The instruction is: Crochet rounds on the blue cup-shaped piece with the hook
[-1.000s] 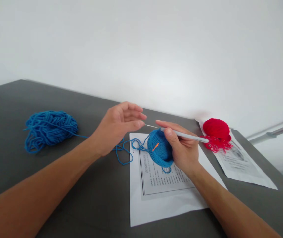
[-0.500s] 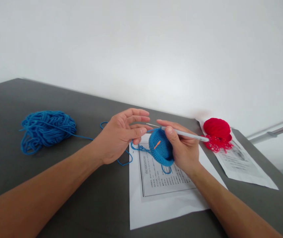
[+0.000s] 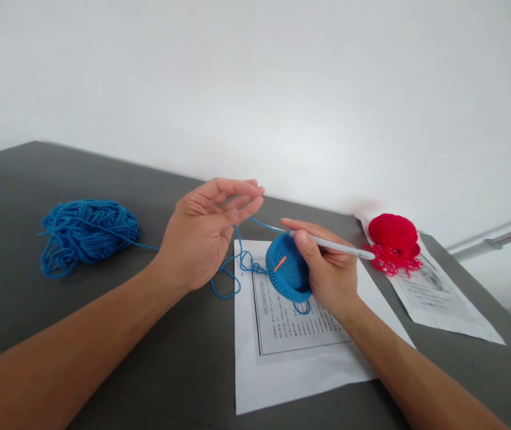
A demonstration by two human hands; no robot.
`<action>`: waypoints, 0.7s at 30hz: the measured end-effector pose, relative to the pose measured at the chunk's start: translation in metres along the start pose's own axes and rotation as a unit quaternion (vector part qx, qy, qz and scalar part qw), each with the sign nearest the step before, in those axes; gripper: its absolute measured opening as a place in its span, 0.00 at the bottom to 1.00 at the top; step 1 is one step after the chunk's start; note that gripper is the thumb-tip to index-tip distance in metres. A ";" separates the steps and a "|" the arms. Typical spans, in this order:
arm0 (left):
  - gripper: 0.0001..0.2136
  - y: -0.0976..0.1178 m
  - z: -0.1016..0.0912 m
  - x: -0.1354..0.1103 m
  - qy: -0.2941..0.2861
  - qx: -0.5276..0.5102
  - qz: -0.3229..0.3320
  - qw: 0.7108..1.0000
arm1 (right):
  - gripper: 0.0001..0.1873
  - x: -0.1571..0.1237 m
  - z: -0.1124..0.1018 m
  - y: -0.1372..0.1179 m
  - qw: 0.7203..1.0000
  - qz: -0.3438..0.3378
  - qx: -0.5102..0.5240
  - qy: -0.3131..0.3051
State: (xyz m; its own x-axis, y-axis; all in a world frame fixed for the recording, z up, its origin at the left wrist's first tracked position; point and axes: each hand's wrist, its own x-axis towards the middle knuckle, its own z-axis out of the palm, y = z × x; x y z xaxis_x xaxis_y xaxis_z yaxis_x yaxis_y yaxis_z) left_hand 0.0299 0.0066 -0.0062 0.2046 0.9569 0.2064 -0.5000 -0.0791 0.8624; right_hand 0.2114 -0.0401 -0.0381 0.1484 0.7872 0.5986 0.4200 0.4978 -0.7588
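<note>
My right hand grips a crochet hook with a pale grey handle, its thin metal tip pointing left. That hand also steadies a blue crocheted cup-shaped piece, held by its right side and tilted with the hollow towards me. An orange stitch marker sits on the piece. From the hook tip a taut blue yarn strand runs to my left hand, which is raised to the left with its fingers bent and the yarn passing among them. Part of the strand is hidden behind that hand.
A blue yarn skein lies on the grey table at left, its strand leading to my left hand. Loose blue yarn curls near a printed sheet under the work. Red yarn rests on a second sheet at right.
My left hand has moved left and up, away from the hook, and the strand between them is longer. The crocheted piece and right hand have shifted only slightly.
</note>
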 end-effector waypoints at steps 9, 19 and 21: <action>0.18 -0.013 -0.006 -0.009 -0.064 0.302 0.067 0.949 | 0.08 -0.002 0.000 -0.004 0.999 -0.029 -0.016 0.006; 0.19 -0.011 -0.007 -0.007 -0.073 0.423 0.069 0.901 | 0.12 -0.004 -0.002 -0.001 0.992 -0.099 -0.072 -0.008; 0.19 -0.015 -0.007 -0.006 -0.074 0.410 0.052 0.908 | 0.13 -0.005 -0.001 -0.002 0.992 -0.105 -0.063 -0.015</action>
State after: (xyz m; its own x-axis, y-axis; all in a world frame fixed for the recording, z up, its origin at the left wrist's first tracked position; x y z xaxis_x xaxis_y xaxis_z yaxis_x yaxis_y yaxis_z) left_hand 0.0303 0.0036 -0.0239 0.3339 0.8888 0.3140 0.2588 -0.4067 0.8761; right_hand 0.2111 -0.0453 -0.0397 0.0193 0.6819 0.7312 0.5478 0.6046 -0.5783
